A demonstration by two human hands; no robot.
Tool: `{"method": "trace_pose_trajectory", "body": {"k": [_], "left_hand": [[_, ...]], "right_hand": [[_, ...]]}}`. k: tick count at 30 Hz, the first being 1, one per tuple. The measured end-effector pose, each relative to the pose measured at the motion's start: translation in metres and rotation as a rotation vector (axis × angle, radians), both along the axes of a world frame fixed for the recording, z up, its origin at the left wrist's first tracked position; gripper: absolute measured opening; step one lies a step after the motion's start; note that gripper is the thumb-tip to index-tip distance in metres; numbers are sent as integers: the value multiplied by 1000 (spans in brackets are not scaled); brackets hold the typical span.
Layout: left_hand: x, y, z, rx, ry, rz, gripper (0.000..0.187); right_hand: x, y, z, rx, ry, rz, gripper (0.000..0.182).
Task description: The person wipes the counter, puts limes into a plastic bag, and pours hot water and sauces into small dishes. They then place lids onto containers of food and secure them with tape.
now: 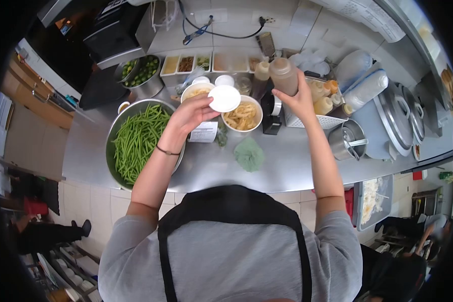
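Note:
A round white lid (224, 98) is pinched in my left hand (192, 112), above the gap between two white bowls. The right bowl (242, 114) holds pale yellowish strips of food; the left bowl (196, 91) is partly hidden behind my fingers. My right hand (298, 100) is wrapped round a squeeze bottle (284, 75) with brownish contents, held upright. Just left of it stands another bottle (260, 79) with dark contents. Below the bowls lie a printed paper slip (204, 132) and a crumpled green cloth or bag (249, 154).
A big metal bowl of green beans (141, 143) stands at the left. Behind are a pot of green fruit (147, 75) and topping trays (186, 63). To the right are a bottle basket (314, 121), a metal pot (343, 143) and large lids (393, 113). People stand at both lower sides.

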State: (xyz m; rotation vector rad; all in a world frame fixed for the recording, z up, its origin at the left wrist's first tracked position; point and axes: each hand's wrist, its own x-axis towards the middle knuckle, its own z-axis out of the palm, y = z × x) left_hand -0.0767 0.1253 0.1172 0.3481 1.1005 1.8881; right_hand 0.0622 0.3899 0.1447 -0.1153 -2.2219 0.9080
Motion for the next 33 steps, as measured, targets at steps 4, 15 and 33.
{"method": "trace_pose_trajectory", "body": {"k": [4,15,33], "left_hand": [[2,0,0,3,6,-10,36],[-1,8,-2,-24,53,-13,30],[9,10,5,-3,25,-37,30]], "right_hand": [[5,-18,11,385,-211,41,67],[1,-21,28,955,-229,25,70],[14,-20,10,459,-315,65,66]]}}
